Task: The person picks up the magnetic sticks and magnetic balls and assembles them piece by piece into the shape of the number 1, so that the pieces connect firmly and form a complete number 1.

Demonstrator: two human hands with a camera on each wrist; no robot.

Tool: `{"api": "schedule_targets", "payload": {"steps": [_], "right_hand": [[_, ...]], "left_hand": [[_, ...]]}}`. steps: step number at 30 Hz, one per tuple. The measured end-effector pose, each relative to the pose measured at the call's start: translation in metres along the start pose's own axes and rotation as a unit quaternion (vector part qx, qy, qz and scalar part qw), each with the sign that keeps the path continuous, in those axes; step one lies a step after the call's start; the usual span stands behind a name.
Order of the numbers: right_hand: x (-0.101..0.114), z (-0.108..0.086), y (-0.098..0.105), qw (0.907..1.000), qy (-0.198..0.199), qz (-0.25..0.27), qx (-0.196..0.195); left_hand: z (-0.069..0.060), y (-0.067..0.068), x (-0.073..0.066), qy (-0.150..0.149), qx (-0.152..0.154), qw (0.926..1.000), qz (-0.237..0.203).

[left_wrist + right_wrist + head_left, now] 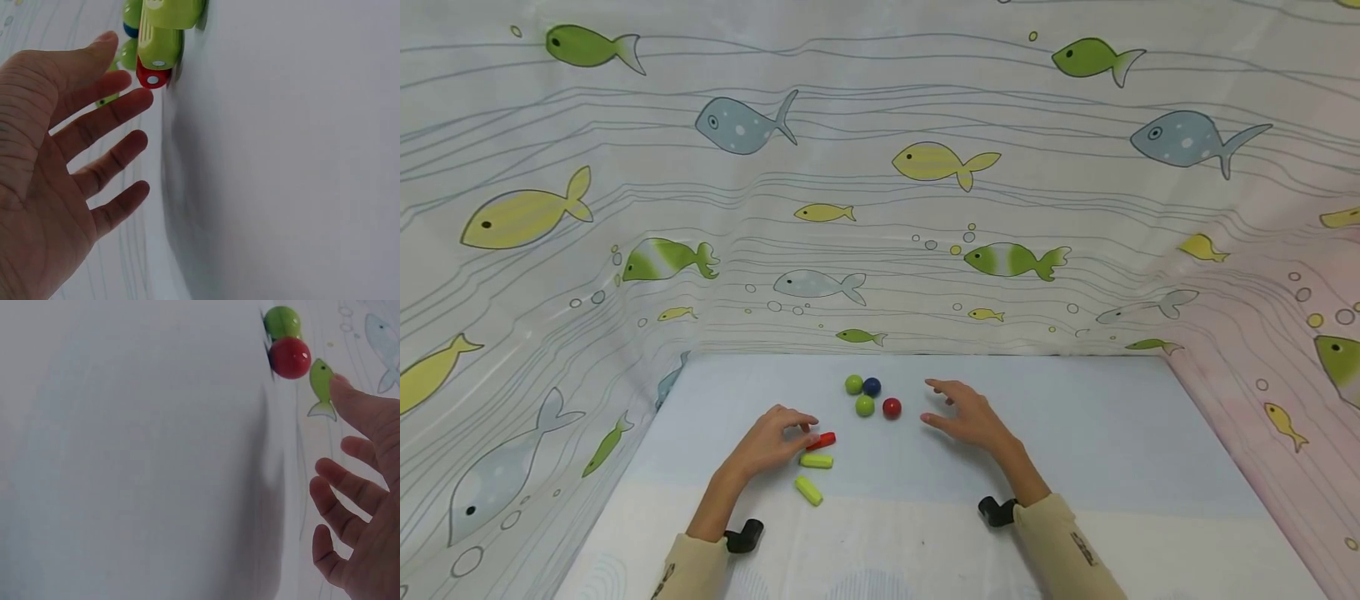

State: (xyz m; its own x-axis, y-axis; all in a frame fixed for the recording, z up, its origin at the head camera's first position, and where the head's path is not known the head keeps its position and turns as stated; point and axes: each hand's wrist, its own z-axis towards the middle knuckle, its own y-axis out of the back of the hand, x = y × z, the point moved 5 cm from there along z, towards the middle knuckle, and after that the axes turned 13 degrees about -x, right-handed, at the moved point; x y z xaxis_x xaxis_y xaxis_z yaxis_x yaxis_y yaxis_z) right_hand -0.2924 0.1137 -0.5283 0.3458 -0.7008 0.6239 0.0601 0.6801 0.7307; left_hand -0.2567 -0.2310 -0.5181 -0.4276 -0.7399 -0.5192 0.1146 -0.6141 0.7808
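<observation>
Three short toy bars lie at the left: a red bar (825,440), a lime-green bar (817,461) and another lime-green bar (808,491). The left wrist view shows a pale round disc on their ends. My left hand (772,441) hovers by the red bar with loosely bent fingers, holding nothing. Farther back sit a red ball (892,407), a dark blue ball (872,387) and two green balls, one behind (853,384) and one in front (865,406). To the right of the red ball, my right hand (972,418) is raised, fingers spread, with nothing in it.
The pale tabletop (1097,442) runs back to a fish-printed curtain (880,250), which also rises at the left and right sides. A small black wrist camera (745,536) is on the left wrist, and another black wrist camera (997,511) is on the right.
</observation>
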Motion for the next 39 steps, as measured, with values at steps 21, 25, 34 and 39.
{"api": "schedule_targets", "payload": {"steps": [21, 25, 34, 39], "right_hand": [[0.015, 0.009, -0.029, 0.9985, 0.009, 0.053, 0.001], [0.016, 0.011, -0.035, 0.9982, -0.005, 0.060, -0.003], [0.023, 0.013, -0.045, 0.9968, -0.015, 0.074, -0.026], [0.023, 0.014, -0.050, 0.9967, -0.023, 0.074, -0.024]], "left_hand": [[-0.001, -0.008, -0.001, -0.009, 0.016, 0.9998, 0.012], [0.000, -0.008, -0.003, -0.012, 0.015, 0.9998, 0.007], [-0.001, -0.009, -0.003, -0.012, 0.019, 0.9997, -0.006], [0.000, -0.011, -0.004, -0.014, 0.022, 0.9996, -0.012]]}}
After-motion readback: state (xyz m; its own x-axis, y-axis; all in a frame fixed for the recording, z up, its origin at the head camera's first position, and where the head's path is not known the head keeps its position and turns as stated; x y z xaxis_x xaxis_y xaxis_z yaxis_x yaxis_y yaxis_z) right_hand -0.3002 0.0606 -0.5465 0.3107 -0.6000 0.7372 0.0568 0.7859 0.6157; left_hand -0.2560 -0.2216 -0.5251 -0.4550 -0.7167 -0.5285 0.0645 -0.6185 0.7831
